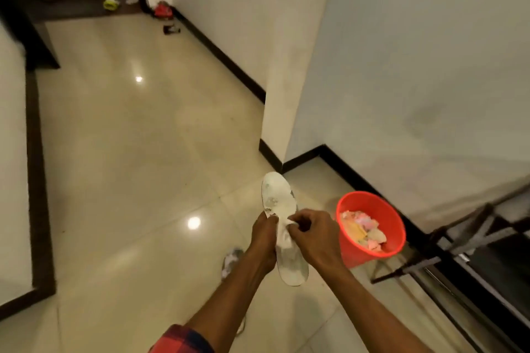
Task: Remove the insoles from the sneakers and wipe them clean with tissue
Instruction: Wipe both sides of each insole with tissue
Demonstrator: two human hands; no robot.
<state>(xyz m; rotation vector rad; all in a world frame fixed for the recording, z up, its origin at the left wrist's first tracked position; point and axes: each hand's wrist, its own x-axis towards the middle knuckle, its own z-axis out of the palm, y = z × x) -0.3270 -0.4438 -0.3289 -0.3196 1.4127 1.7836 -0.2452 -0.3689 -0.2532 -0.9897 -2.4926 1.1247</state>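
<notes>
Both hands on one insole, a tissue pinched against it.

The left hand [265, 235] grips the single white insole [276, 195] round its middle, fingers curled at its edge. The right hand [312, 235], just beside it, pinches one tissue [285, 231] between thumb and fingertips and holds it on the insole's face. The insole's toe end points away from the hands. One sneaker [230, 261] lies on the floor under the left forearm. One red bucket [348, 252] of crumpled scraps stands right of the right hand.
</notes>
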